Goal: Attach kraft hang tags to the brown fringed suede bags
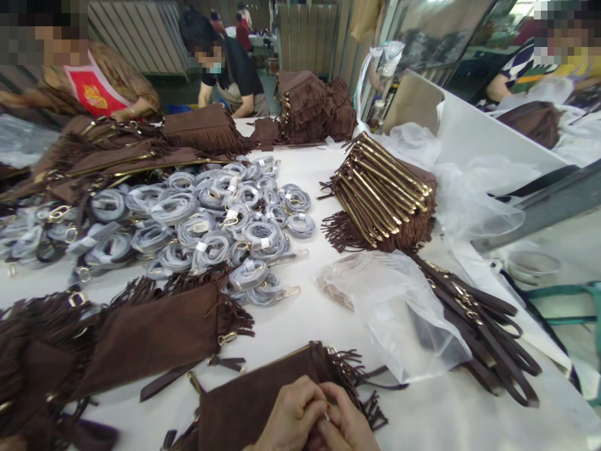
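Note:
A brown fringed suede pouch with a gold zipper lies flat at the table's front edge. Over its right part, my left hand and my right hand meet with fingers pinched together. A tiny pale bit shows between the fingertips, too small to name. A second brown pouch with fringe and a metal clip lies to the left. Just right of my hands, a crumpled clear plastic bag spreads over the table. Brown wrist straps with gold clips are heaped beyond it.
Many wrapped coiled straps cover the left middle of the table. Gold-zipped pouches stand stacked at right, with more fringed pouches behind. Two people work across the table; another is at far right. A white panel rises at right.

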